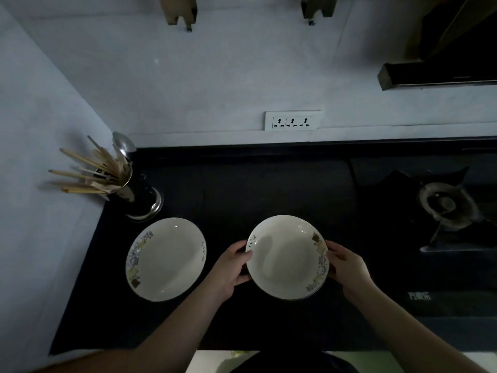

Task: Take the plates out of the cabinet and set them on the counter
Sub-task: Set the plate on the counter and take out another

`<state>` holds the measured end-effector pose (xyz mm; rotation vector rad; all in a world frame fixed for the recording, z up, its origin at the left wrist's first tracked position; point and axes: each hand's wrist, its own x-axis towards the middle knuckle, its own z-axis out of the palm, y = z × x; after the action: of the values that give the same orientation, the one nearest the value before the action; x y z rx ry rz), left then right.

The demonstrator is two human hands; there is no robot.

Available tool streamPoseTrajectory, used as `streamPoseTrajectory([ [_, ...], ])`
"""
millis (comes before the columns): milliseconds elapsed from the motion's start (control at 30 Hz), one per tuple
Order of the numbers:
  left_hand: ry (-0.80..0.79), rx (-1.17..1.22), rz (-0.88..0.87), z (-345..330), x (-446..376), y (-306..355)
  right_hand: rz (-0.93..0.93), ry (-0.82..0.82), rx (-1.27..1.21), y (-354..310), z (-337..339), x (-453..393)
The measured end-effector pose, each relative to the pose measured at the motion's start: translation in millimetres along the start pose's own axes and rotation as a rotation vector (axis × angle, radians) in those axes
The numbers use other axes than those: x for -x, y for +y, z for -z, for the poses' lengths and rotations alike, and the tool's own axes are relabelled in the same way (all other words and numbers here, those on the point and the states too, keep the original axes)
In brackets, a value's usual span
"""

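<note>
Counter (269, 189), black, running wall to wall under a pale backsplash. Gas burner (447, 204) at far right. Plate in hand (286, 258), white with a patterned rim, over the middle of the counter; whether resting or just above, unclear. Second plate (165, 259), same pattern, lying flat to the left, near but apart. Left hand (231, 267) and right hand (347, 267) clasped on opposite rims. Utensil holder (139, 195) with chopsticks behind the second plate. Wall socket (293, 120) above.
</note>
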<state>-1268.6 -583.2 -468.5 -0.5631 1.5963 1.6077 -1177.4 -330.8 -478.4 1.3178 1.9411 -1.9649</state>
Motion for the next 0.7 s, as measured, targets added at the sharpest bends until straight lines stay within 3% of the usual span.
streamPoseTrajectory([
  [500, 0.048, -0.06, -0.022, -7, -9, 0, -0.054, -0.067, -0.014, -1, 7, -26],
  [700, 0.071, -0.07, -0.024, -8, -8, 1, -0.009, -0.099, 0.101, -5, 8, -27],
])
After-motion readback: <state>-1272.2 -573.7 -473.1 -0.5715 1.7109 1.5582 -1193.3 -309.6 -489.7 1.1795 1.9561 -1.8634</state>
